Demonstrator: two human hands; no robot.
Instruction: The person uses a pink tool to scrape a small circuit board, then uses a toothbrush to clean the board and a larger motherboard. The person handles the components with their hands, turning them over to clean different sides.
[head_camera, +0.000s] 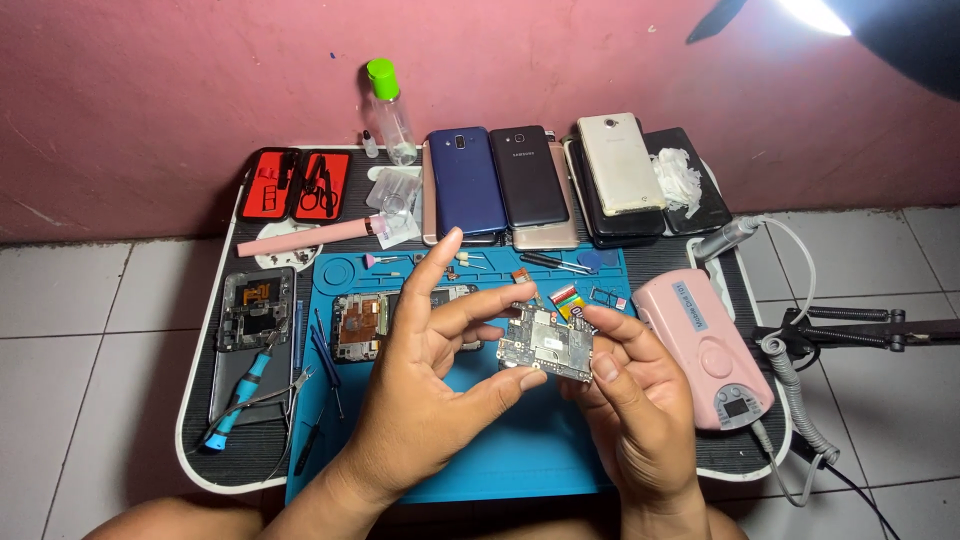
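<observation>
Both hands hold a small circuit board (546, 343) above the middle of the blue mat (520, 440), its long axis running left to right and tipped slightly down toward the right. The left hand (430, 390) pinches its left end between thumb and fingers; the right hand (640, 400) clamps its right end likewise. Behind the board, on the mat, lies an opened phone (360, 325). A pink device (705, 345) sits at the desk's right edge, pliers (245, 385) near the left edge. Along the far edge lie several phones (530, 180), a clear bottle (388, 110) and a red tool case (295, 185).
</observation>
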